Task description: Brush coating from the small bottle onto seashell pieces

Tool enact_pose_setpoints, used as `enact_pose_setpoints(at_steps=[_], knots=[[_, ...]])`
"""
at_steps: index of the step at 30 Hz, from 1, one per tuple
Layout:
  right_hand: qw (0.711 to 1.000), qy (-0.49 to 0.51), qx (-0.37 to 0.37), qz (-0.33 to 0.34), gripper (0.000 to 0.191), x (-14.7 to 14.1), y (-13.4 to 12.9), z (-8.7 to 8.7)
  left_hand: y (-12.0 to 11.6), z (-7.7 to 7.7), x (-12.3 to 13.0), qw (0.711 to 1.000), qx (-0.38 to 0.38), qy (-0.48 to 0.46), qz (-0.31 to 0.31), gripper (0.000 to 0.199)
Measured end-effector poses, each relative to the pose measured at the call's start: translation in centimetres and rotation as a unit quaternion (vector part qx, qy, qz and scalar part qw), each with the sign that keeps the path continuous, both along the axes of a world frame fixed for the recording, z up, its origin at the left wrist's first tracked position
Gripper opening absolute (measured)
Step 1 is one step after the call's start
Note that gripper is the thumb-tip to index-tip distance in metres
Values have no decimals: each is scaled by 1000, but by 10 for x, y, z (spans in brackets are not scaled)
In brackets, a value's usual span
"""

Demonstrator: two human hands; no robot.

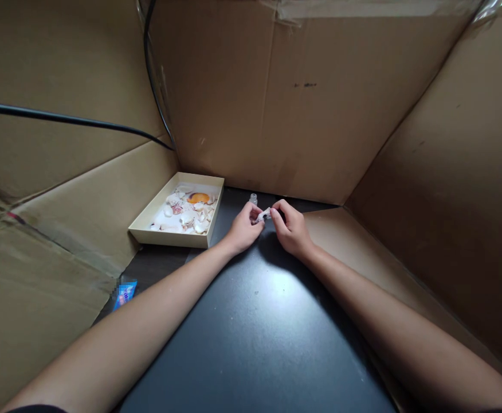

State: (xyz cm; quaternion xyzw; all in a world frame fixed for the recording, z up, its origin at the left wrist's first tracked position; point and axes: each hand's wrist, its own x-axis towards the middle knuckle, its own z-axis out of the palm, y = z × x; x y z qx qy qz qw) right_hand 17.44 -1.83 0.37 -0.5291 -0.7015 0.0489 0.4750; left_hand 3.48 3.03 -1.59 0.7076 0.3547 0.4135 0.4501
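Two sets of fingers (278, 220), left hand (242, 230) and right hand (294, 230), pinch a pale, rough piece (263, 215) above the tabletop (234, 338) | I judge it light, stiff, probably brittle | hold opposite ends, gently

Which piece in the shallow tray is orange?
The broad piece toward the back of the tray; its solid orange stands out among mostly whitish pieces.

A dark table (255, 338) spreads beneath the fingers (280, 205) and out on their near side. Left of them sits a tray (169, 238); farther left and well to their near side lies a packet (125, 295). The bottle (253, 199) just beyond them has its base hidden.
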Motion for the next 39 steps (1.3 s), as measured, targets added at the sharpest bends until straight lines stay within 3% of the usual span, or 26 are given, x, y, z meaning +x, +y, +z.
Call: enact_pose_setpoints(at_steps=[5, 13, 20, 32, 39], knots=[[999, 15, 31, 3, 22, -2, -2, 2, -3, 5, 1, 981, -155, -103, -51, 26], [999, 3, 25, 22, 21, -3, -1, 0, -8, 13, -3, 933, -286, -155, -152, 22], [999, -2, 31, 32, 20, -6, -2, 1, -9, 19, -5, 893, -349, -220, -177, 4], [995, -3, 64, 78, 13, -5, -2, 0, 2, 14, -7, 834, -427, -319, -144, 11], [995, 1, 62, 83, 14, -6, -4, 0, 1, 13, -8, 834, -421, -329, -142, 11]])
